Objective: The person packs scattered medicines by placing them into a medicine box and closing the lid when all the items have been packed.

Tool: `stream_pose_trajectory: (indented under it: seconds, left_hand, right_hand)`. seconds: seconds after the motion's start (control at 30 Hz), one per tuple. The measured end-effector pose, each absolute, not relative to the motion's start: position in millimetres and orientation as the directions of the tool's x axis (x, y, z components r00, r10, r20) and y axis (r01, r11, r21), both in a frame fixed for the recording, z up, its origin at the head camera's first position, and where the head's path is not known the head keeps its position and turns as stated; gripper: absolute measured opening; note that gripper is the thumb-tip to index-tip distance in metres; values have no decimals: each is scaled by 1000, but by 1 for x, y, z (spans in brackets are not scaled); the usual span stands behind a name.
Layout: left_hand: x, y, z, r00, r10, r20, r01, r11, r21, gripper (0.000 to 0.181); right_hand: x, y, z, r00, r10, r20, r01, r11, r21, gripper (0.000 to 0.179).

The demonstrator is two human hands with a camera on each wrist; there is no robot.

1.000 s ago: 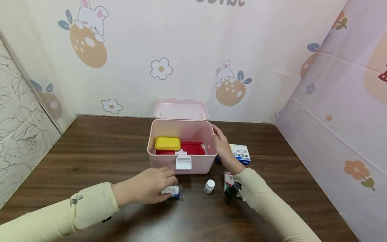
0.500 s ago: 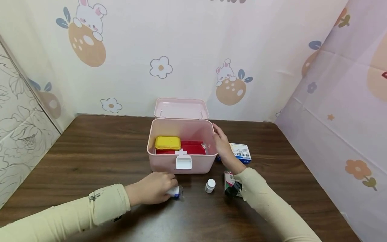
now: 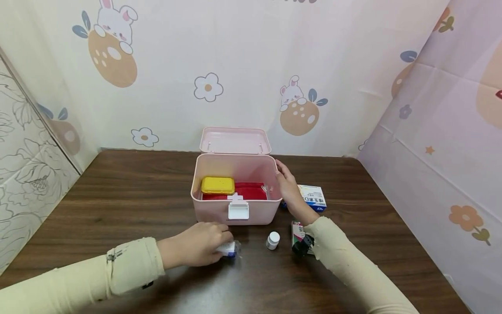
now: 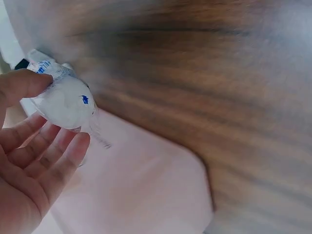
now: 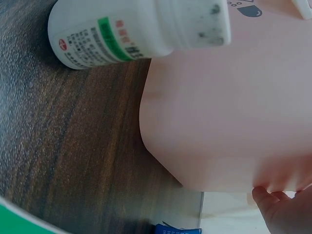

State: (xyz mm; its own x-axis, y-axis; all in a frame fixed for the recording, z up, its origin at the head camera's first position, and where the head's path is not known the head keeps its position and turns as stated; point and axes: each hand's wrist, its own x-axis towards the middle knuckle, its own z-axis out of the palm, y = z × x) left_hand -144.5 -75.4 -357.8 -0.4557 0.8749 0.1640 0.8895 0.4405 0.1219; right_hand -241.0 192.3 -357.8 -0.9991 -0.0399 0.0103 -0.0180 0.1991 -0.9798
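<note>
My left hand (image 3: 204, 244) grips a white roll (image 4: 66, 102) in clear plastic wrap with blue print, which looks like a bandage roll. Thumb and fingers lie on opposite sides of it in the left wrist view. In the head view, its blue-edged end (image 3: 227, 249) shows past my fingers, in front of the pink box. My right hand (image 3: 289, 189) rests against the right side wall of that pink box (image 3: 255, 213), fingertips touching it. The box's lid (image 3: 235, 141) is raised at the back. Inside are a yellow case (image 3: 217, 186) and something red (image 3: 251, 192).
A white pill bottle (image 3: 273, 240) stands before the box on the wooden table (image 3: 129, 192). Right of it, a pink and green carton (image 3: 296, 231) lies partly under my right wrist. A blue and white medicine box (image 3: 313, 198) lies beyond my right forearm.
My left hand has shifted slightly right and closed further over the white roll, covering more of it. The right hand stays at the box's side.
</note>
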Motion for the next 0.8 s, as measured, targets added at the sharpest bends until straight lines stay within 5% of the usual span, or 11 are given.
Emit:
stream_pose_trajectory:
  seconds: [0.33, 0.8]
  left_hand:
    - [-142, -73, -309, -379, 885, 269, 925, 373, 76, 27]
    - [-165, -78, -265, -442, 846, 298, 888, 459, 13, 29]
  right_hand:
    - [-241, 194, -358, -999, -38, 3, -11, 205, -979, 51]
    - [-240, 193, -357, -999, -44, -6, -3, 199, -980, 51]
